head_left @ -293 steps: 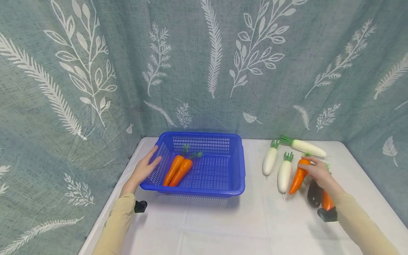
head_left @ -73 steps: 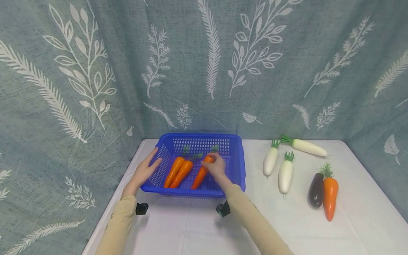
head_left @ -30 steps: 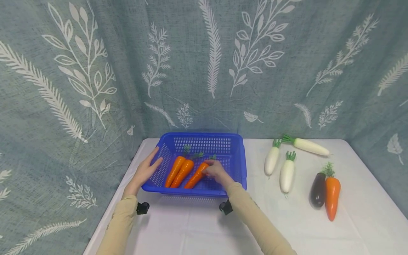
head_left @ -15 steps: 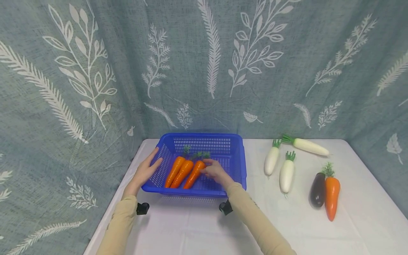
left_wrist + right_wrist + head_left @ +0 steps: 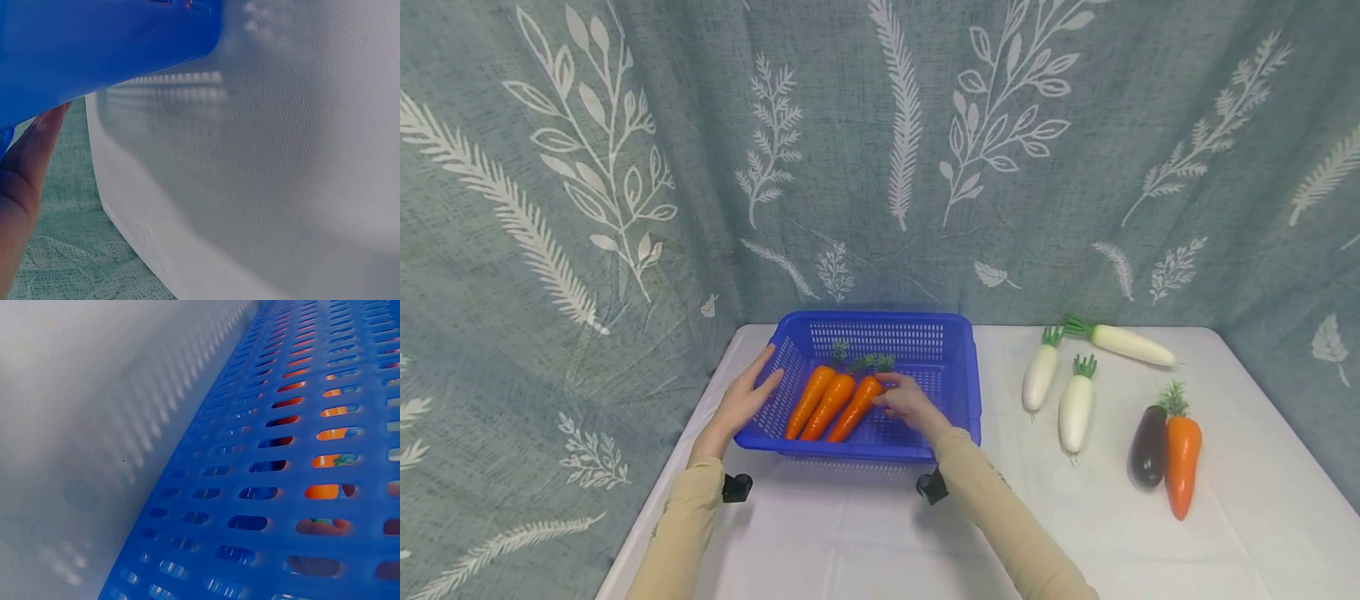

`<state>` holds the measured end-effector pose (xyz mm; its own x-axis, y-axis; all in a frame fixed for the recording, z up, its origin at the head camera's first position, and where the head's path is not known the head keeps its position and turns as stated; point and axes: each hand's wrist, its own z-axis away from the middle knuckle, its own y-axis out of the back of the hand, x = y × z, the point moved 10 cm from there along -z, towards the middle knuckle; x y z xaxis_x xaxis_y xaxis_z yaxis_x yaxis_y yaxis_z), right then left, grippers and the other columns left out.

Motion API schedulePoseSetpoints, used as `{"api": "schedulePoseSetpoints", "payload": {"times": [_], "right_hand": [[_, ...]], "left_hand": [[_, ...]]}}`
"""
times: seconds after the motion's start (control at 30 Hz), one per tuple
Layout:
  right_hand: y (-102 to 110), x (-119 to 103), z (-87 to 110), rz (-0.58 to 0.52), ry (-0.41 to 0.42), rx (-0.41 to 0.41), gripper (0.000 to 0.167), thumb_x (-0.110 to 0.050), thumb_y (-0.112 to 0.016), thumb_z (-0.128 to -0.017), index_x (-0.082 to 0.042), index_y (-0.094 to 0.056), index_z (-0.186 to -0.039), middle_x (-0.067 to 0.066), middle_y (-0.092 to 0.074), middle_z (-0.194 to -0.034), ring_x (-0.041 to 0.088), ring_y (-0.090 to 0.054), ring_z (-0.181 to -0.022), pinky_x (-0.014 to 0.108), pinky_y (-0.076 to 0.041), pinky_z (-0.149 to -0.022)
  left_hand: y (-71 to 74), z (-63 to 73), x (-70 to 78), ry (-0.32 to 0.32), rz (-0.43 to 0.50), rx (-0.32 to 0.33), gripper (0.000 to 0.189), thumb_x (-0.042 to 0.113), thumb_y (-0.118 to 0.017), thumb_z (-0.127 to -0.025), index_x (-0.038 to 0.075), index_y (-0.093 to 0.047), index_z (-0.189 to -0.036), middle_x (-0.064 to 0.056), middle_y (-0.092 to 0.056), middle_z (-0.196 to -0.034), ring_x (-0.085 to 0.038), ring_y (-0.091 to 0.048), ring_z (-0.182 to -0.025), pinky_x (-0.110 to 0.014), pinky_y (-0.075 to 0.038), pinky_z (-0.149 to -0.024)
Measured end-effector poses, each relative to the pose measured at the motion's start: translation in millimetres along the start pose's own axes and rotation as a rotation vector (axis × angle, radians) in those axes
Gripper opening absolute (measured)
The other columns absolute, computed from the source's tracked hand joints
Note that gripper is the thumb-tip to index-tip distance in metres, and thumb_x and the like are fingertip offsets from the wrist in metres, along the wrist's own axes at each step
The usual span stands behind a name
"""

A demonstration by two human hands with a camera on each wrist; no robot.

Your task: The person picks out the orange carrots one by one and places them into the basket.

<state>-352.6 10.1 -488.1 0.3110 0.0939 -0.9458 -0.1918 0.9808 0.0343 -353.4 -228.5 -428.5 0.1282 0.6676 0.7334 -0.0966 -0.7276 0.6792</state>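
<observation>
Beyond the left hand (image 5: 737, 406) and the right hand (image 5: 912, 403), a grey-green curtain (image 5: 842, 125) bearing white leaf and sprig prints (image 5: 904, 108) is hanging across the back, and it is also enclosing the space near the left hand's outer side and, well apart, past the right hand's outer side. A white tabletop (image 5: 831, 533) is spreading beneath both hands and out to their right, while soft light is leaving blurred shadows (image 5: 938, 529) on their near side.

Sleeves (image 5: 673, 529) are cut off at the near edge; in the right wrist view, carrots (image 5: 322, 491) are mostly hidden.
</observation>
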Motion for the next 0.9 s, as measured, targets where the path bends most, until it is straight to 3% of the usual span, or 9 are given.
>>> {"api": "schedulePoseSetpoints", "payload": {"times": [0.47,0.9], "right_hand": [[2.7,-0.6,4.2,-0.015,-0.014,0.032,0.050,0.008,-0.059,-0.087,0.006,-0.050,-0.137,0.026,-0.049,-0.136,0.036,-0.055,-0.117,0.048,-0.047,-0.099],[5.5,3.4,6.9,0.008,-0.035,0.057,0.050,0.005,-0.061,-0.087,0.004,-0.052,-0.136,0.025,-0.052,-0.133,0.033,-0.058,-0.111,0.046,-0.051,-0.094]], "left_hand": [[0.3,0.0,0.5,-0.012,-0.001,-0.001,0.064,0.036,-0.041,-0.105,0.004,-0.018,-0.155,-0.023,-0.020,-0.158,-0.045,-0.020,-0.143,-0.060,-0.016,-0.114],[-0.7,1.5,0.9,-0.008,0.002,-0.013,0.064,0.037,-0.041,-0.105,0.005,-0.017,-0.156,-0.023,-0.019,-0.158,-0.046,-0.020,-0.142,-0.062,-0.016,-0.113]]}}
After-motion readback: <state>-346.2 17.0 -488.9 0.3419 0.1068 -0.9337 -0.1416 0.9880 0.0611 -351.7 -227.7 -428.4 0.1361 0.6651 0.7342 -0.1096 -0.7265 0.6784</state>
